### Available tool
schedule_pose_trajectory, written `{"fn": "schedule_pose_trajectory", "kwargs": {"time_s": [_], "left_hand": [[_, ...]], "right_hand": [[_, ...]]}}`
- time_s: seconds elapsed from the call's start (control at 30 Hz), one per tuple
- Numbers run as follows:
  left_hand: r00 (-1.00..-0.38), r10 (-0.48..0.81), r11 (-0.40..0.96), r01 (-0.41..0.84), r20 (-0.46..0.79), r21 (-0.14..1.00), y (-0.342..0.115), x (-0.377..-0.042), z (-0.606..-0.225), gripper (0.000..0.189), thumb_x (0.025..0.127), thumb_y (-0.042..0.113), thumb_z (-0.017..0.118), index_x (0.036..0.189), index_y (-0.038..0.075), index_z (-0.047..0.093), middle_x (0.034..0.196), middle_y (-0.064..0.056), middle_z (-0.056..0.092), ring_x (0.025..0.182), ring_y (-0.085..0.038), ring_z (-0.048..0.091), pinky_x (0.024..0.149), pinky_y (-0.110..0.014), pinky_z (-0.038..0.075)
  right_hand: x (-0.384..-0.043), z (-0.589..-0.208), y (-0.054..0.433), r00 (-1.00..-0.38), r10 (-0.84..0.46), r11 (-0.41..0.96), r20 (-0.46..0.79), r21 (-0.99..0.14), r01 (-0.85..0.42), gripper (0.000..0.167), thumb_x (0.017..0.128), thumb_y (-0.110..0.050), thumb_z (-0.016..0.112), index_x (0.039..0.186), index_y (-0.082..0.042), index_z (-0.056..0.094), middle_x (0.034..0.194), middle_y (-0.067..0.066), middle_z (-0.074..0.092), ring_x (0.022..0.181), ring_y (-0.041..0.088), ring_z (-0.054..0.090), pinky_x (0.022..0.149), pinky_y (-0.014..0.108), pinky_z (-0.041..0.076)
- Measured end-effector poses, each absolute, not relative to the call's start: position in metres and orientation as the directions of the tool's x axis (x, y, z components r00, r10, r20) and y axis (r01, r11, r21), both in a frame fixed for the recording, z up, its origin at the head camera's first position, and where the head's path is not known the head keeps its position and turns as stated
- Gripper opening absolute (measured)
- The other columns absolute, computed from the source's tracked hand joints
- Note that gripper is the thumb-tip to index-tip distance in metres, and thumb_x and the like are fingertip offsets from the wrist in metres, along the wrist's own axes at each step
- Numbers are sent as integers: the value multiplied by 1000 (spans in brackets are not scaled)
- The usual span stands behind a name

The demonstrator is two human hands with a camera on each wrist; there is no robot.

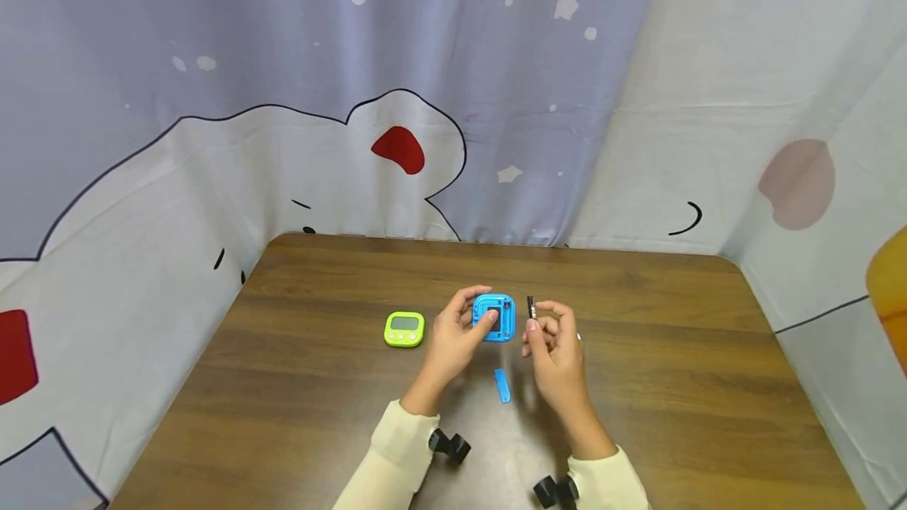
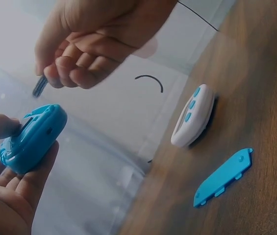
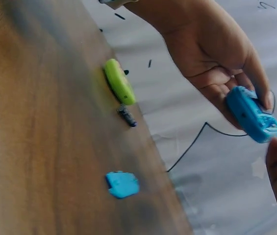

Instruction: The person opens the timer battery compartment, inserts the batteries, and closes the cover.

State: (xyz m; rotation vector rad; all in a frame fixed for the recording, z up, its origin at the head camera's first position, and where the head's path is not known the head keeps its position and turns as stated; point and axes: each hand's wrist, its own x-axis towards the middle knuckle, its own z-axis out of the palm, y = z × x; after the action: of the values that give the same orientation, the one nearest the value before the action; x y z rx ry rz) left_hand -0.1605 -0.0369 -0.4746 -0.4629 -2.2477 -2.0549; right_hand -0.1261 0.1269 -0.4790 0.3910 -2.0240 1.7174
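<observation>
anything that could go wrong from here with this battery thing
The right hand pinches the battery near one end, so it might slip and drop. Its end markings are too small to read, so it could go into the blue device backwards. The blue cover lies loose between the wrists, where an arm might knock it.

Green timer [image 1: 405, 329] on wooden table [image 1: 680, 352] — printed curtain [image 1: 510, 61] behind.
</observation>
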Motion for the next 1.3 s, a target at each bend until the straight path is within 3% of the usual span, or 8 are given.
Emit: {"fn": "schedule_pose_trajectory", "kwargs": {"time_s": [0.23, 0.37, 0.63, 1.0, 1.3], "left_hand": [[-945, 176, 54, 290, 277, 955, -36, -160, -475, 38, 94, 7, 64, 130, 0, 54, 121, -17, 62, 106, -28, 65, 76, -30, 57], [-946, 165, 48, 289, 278, 956, -36, -161, -477, 38, 94, 6, 64, 130, -1, 53, 121, -17, 62, 106, -28, 65, 76, -29, 57], [-956, 156, 68, 261, 248, 963, -35, -176, -511, 42, 94, 17, 67, 133, 10, 54, 117, -12, 65, 105, -21, 66, 73, -30, 57], [-958, 170, 80, 249, 233, 965, -35, -176, -513, 42, 94, 27, 66, 132, 13, 55, 116, -9, 66, 105, -17, 66, 74, -29, 57], [-956, 160, 118, 267, 247, 956, -35, -176, -513, 42, 95, 26, 66, 132, 12, 55, 115, -11, 67, 104, -20, 66, 72, -29, 57]], "right_hand": [[-121, -473, 123, -828, 27, 255, 560, -805, -536, 9, 91, 14, 56, 99, 12, 53, 69, 16, 62, 51, 22, 60, 47, 23, 51], [-120, -474, 118, -801, 19, 342, 599, -757, -558, 12, 87, 15, 61, 95, 9, 54, 68, 13, 64, 49, 20, 61, 46, 22, 50], [-119, -472, 111, -756, -3, 395, 654, -694, -602, 18, 82, 17, 67, 92, 9, 54, 69, 13, 63, 50, 19, 60, 49, 20, 52], [-122, -480, 119, -869, -66, 282, 491, -826, -488, 16, 86, 16, 63, 99, 12, 55, 78, 22, 63, 62, 30, 67, 59, 28, 58], [-127, -483, 132, -875, -158, 243, 458, -841, -484, 15, 89, 14, 60, 104, 11, 59, 84, 18, 67, 69, 31, 69, 64, 31, 58]]}}
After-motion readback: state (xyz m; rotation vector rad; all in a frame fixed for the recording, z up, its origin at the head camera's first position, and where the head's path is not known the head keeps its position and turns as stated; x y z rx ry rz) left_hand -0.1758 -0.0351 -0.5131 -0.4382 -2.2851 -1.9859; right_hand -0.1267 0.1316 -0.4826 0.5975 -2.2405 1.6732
